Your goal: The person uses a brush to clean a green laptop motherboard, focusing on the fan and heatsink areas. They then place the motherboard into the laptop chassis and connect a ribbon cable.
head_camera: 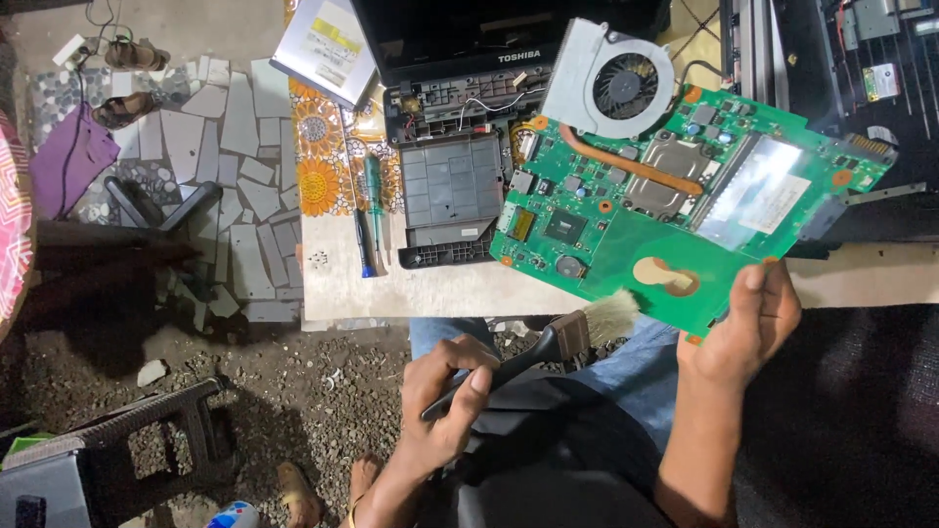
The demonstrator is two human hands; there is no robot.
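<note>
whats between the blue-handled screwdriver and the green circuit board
In the head view, the grey opened laptop base lies between the blue-handled screwdriver and the green circuit board.

The right hand (745,328) grips the green circuit board (675,196) by its lower edge, holding it tilted above the counter (440,288). A round fan (614,83) and copper pipe sit on the board's upper part. Just below the board, the left hand (450,396) holds a black-handled brush (548,347), bristles touching the board's lower edge. Left of the board lie an opened laptop base (452,186) and two screwdrivers (370,220).
</note>
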